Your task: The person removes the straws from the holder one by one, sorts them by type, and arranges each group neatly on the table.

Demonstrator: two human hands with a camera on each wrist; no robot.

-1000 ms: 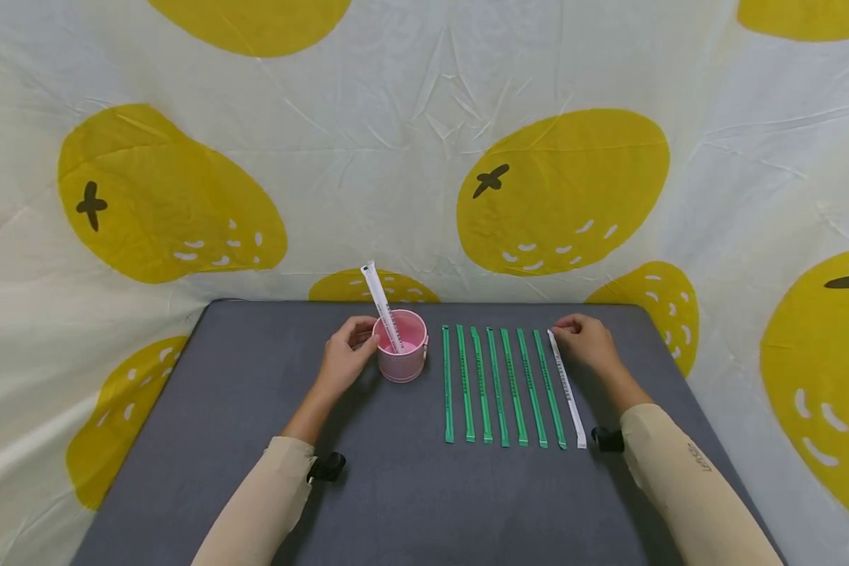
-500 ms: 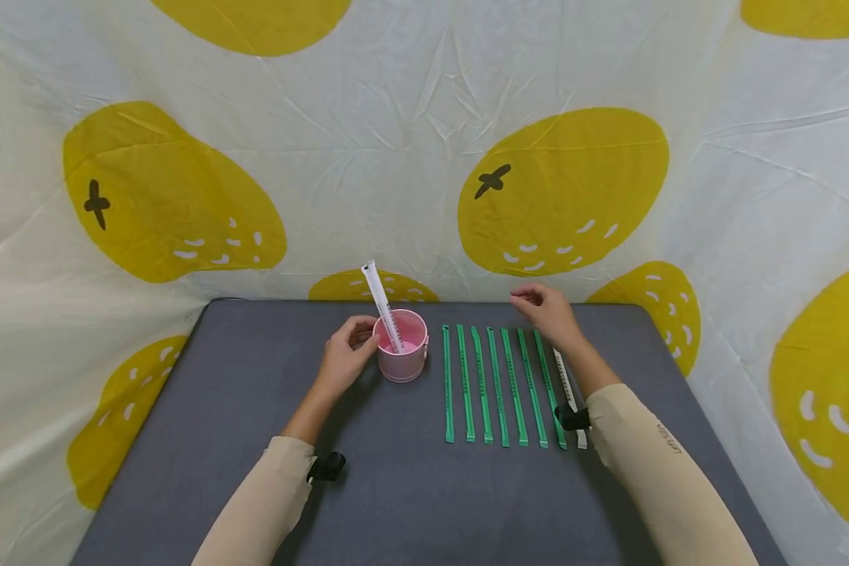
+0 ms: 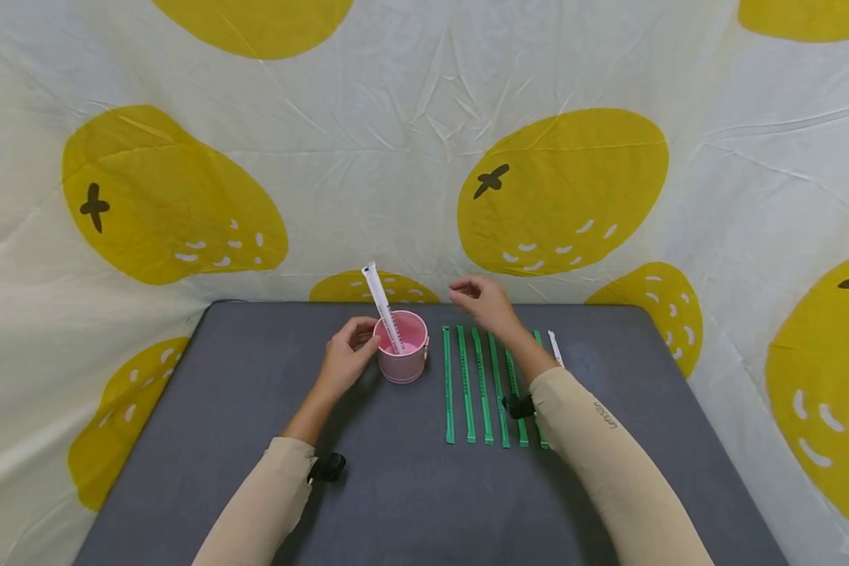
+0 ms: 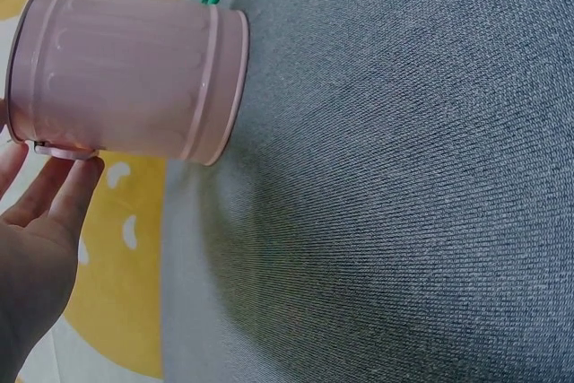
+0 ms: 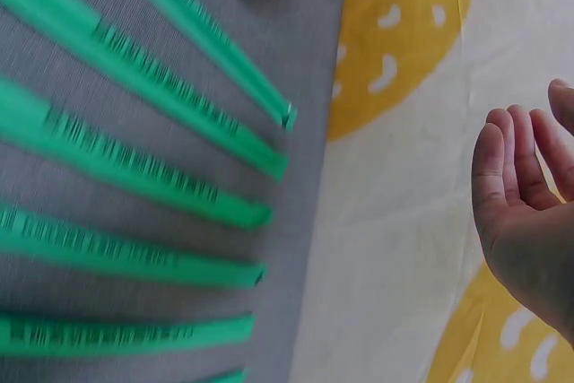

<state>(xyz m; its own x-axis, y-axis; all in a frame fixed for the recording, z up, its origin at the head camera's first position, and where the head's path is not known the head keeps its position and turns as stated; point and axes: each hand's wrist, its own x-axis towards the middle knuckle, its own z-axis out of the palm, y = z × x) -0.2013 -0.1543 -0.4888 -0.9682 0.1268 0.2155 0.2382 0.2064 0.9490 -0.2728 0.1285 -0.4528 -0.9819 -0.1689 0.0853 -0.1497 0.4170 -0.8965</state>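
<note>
A small pink bucket (image 3: 402,368) stands upright on the dark table, with white paper-wrapped straws (image 3: 377,292) leaning out of it; how many cannot be told. My left hand (image 3: 343,358) holds the bucket at its left side, thumb at the rim. In the left wrist view, its fingertips touch the small side handle (image 4: 67,152). To the bucket's right, my right hand (image 3: 490,305) hovers above the far ends of a row of green wrapped straws (image 3: 467,385). Its fingers are loosely bent, and the right wrist view shows nothing in the palm.
One white wrapped straw (image 3: 555,347) lies at the right end of the row, partly hidden by the right forearm. Behind the table (image 3: 410,487) hangs a pale cloth (image 3: 396,196) with yellow fruit prints. Each wrist wears a black camera.
My right hand has left the white straw at the row's right end and moved left, over the green straws towards the bucket. The left hand and bucket stay in place.
</note>
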